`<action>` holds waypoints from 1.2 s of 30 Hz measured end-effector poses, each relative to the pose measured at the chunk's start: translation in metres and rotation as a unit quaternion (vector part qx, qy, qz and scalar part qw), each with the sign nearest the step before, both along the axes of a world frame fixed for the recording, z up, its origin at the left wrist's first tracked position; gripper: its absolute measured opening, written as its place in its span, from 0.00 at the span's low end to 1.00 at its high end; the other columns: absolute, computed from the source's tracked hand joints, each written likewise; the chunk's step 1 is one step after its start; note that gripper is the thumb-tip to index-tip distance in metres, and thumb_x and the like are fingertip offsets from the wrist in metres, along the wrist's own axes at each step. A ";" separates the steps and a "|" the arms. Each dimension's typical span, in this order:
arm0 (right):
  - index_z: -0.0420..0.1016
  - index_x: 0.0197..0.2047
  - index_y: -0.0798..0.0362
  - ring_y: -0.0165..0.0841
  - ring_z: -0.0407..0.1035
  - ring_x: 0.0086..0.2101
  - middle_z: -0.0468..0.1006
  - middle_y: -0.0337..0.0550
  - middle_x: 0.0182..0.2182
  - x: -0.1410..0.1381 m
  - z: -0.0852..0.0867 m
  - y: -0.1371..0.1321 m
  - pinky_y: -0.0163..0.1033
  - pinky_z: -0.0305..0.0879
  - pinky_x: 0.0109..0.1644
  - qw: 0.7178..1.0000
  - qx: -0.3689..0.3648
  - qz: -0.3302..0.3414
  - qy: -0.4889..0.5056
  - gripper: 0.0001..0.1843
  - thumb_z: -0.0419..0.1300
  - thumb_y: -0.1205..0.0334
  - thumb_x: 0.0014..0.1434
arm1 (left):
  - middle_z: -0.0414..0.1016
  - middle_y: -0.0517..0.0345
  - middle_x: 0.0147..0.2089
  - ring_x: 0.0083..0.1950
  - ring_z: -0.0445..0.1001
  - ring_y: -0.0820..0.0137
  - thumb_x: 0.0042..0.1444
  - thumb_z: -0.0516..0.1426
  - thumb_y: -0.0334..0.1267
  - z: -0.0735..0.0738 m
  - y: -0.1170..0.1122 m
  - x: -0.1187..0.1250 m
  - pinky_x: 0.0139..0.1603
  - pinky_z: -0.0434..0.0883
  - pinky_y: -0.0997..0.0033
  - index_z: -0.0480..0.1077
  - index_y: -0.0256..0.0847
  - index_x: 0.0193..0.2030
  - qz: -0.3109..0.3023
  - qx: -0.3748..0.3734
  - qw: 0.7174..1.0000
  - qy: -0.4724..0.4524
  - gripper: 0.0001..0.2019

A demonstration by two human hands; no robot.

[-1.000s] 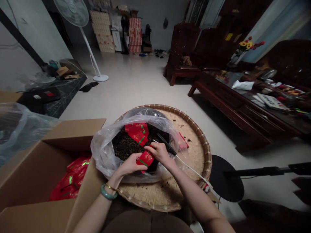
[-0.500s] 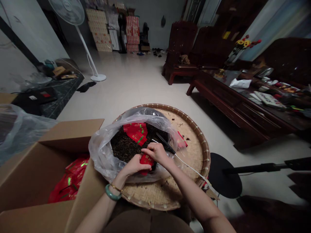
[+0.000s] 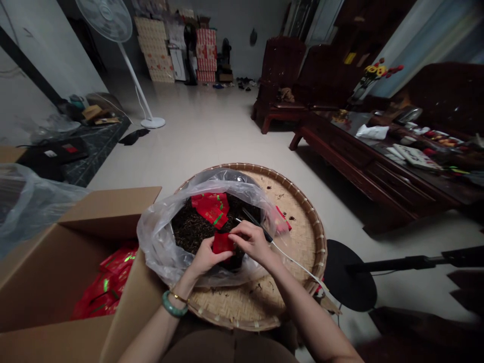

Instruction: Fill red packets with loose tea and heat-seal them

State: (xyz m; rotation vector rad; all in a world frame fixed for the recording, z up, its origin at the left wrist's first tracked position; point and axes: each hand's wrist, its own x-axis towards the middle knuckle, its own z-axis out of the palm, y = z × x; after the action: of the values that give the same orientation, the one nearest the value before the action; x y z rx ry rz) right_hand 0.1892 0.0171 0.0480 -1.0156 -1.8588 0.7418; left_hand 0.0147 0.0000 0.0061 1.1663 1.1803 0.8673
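My left hand (image 3: 203, 259) grips a small red packet (image 3: 222, 243) between thumb and fingers, held over a clear plastic bag (image 3: 154, 254). At the packet's upper right edge, the fingertips of my right hand (image 3: 252, 243) are pinched together on it. Dark, dry loose leaves, which look like tea (image 3: 191, 233), fill the open bag. More red packets (image 3: 210, 205) with green marks lie on the leaves. Just beyond my right hand rests a black hand-held tool (image 3: 258, 225) with a white cord; its far end lies over the bag.
The bag stands on a round woven bamboo tray (image 3: 302, 242) with leaf scraps and another red packet (image 3: 283, 220). To the left, an open cardboard box (image 3: 113, 201) holds several red packets (image 3: 108, 282). A black round stand base (image 3: 350, 282) is at right, a low wooden table (image 3: 359, 161) beyond.
The red packet has turned, from a patterned face to a plain red one, and moved slightly up and left. My right hand has shifted a little right along its edge.
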 end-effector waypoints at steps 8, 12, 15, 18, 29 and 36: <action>0.76 0.40 0.52 0.29 0.67 0.30 0.74 0.41 0.31 -0.006 0.004 0.005 0.32 0.62 0.32 0.998 -0.039 -0.004 -0.047 0.10 0.62 0.57 0.56 | 0.79 0.52 0.32 0.30 0.77 0.65 0.41 0.65 0.45 0.000 -0.004 0.003 0.32 0.73 0.67 0.72 0.32 0.36 -0.047 -0.058 0.996 -0.039 0.19; 0.76 0.29 0.55 0.28 0.66 0.28 0.73 0.39 0.25 -0.014 -0.003 0.008 0.31 0.59 0.32 0.993 -0.018 0.043 -0.111 0.10 0.61 0.58 0.58 | 0.77 0.58 0.26 0.29 0.74 0.67 0.36 0.66 0.36 0.003 -0.002 0.006 0.34 0.71 0.69 0.73 0.32 0.30 -0.077 -0.034 0.996 0.035 0.14; 0.75 0.26 0.56 0.27 0.66 0.26 0.73 0.40 0.23 -0.021 -0.013 0.011 0.31 0.58 0.30 0.989 0.001 0.060 -0.132 0.14 0.59 0.56 0.60 | 0.78 0.57 0.30 0.33 0.75 0.66 0.33 0.67 0.33 0.005 -0.002 0.008 0.40 0.71 0.68 0.74 0.33 0.32 -0.084 -0.040 0.996 0.004 0.16; 0.76 0.27 0.55 0.27 0.66 0.25 0.74 0.40 0.23 -0.020 -0.020 0.016 0.31 0.58 0.30 0.988 -0.012 0.056 -0.141 0.17 0.57 0.53 0.61 | 0.79 0.56 0.30 0.32 0.77 0.65 0.33 0.68 0.35 0.006 -0.004 0.010 0.39 0.72 0.66 0.73 0.33 0.33 -0.081 -0.102 0.990 -0.062 0.17; 0.56 0.63 0.59 0.43 0.66 0.45 0.69 0.59 0.49 0.029 -0.063 0.034 0.45 0.63 0.47 0.867 -0.083 -0.186 -0.455 0.35 0.61 0.65 0.54 | 0.80 0.43 0.40 0.30 0.80 0.65 0.28 0.73 0.38 -0.002 -0.002 0.008 0.32 0.76 0.71 0.72 0.30 0.38 0.044 -0.203 0.961 -0.181 0.28; 0.60 0.62 0.60 0.42 0.66 0.52 0.70 0.57 0.54 0.042 -0.052 0.037 0.45 0.62 0.55 0.948 -0.120 -0.143 -0.259 0.32 0.59 0.65 0.54 | 0.81 0.43 0.38 0.29 0.80 0.65 0.27 0.73 0.38 0.000 0.001 0.005 0.30 0.75 0.72 0.73 0.30 0.38 0.049 -0.206 0.962 -0.175 0.28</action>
State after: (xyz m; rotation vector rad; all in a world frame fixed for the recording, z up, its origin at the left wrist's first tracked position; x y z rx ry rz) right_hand 0.2312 0.0538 -0.0044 -1.7290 -2.0170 0.5674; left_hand 0.0197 0.0005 0.0062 0.5920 1.0649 0.8124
